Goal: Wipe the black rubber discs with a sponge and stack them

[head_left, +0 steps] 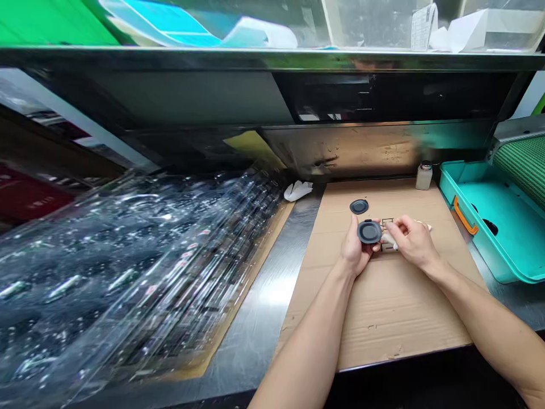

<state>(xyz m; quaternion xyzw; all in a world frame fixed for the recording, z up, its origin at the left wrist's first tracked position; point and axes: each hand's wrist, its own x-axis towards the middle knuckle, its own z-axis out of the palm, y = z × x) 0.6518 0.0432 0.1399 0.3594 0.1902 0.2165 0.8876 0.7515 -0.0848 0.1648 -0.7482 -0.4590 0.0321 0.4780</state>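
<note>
holding a round dark piece (369,232) in our curled left hand (354,250), we pinch a white cloth (389,241) in our right hand (414,241).

Brushed-metal workbench (272,289). Left: stacked clear plastic trays (140,272) on brown board (196,366). Centre: brown corrugated cardboard sheet (400,318), bearing one dark-grey round disc (359,206), one small pale capped bottle (424,177). Right: turquoise plastic bin (489,250).

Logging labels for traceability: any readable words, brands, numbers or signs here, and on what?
None can be read.
White paper, upper right: fine print, too small.
Cardboard sheet: black printed marks, partly covered, unreadable.
Clear plastic trays: small red-and-white marks, blurred.
Red surface, far left: pale marks, blurred.
</note>
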